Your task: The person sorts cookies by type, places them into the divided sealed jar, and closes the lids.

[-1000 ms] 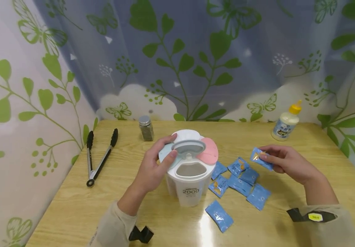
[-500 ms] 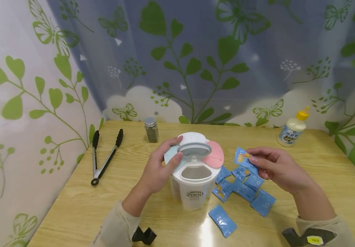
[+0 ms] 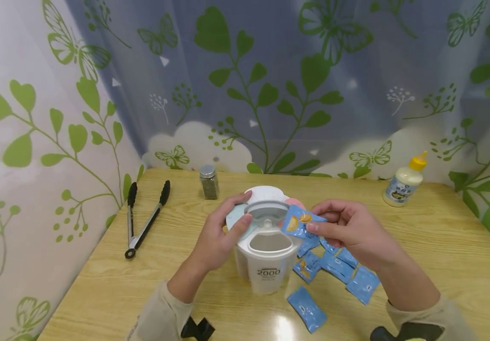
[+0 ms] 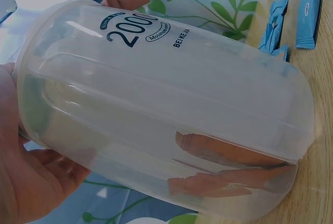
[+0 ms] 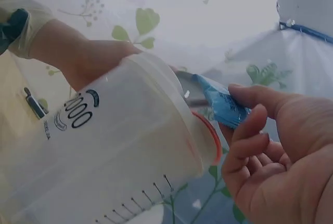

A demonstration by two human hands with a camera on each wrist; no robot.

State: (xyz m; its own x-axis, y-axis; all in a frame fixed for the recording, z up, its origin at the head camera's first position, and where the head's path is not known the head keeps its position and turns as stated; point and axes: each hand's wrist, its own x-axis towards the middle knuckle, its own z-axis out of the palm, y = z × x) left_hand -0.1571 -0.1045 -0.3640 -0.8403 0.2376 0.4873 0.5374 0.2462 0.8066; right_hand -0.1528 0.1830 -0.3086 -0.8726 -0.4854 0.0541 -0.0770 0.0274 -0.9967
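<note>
A clear storage container (image 3: 269, 277) stands on the table, marked "2000" on its front. Its divided lid has white, pale blue and pink flaps; the front grey flap (image 3: 266, 208) is raised above an opening. My left hand (image 3: 216, 239) grips the lid's left side, thumb and fingers spread over the blue part. My right hand (image 3: 358, 237) pinches a blue snack packet (image 3: 296, 220) beside the raised flap, over the lid's right edge. Through the wall in the left wrist view, orange-brown packets (image 4: 229, 154) lie at the container's bottom. Several blue packets (image 3: 362, 284) lie to its right.
Black-handled tongs (image 3: 147, 227) lie spread on the left. A small jar with a metal lid (image 3: 209, 182) stands at the back. At the back right is a bottle with a yellow nozzle (image 3: 404, 182). A single blue packet (image 3: 306, 309) lies near the front.
My right hand has carried the blue packet leftward, from right of the loose packets to the container's lid. My left hand keeps its hold on the lid. The head view has shifted slightly.
</note>
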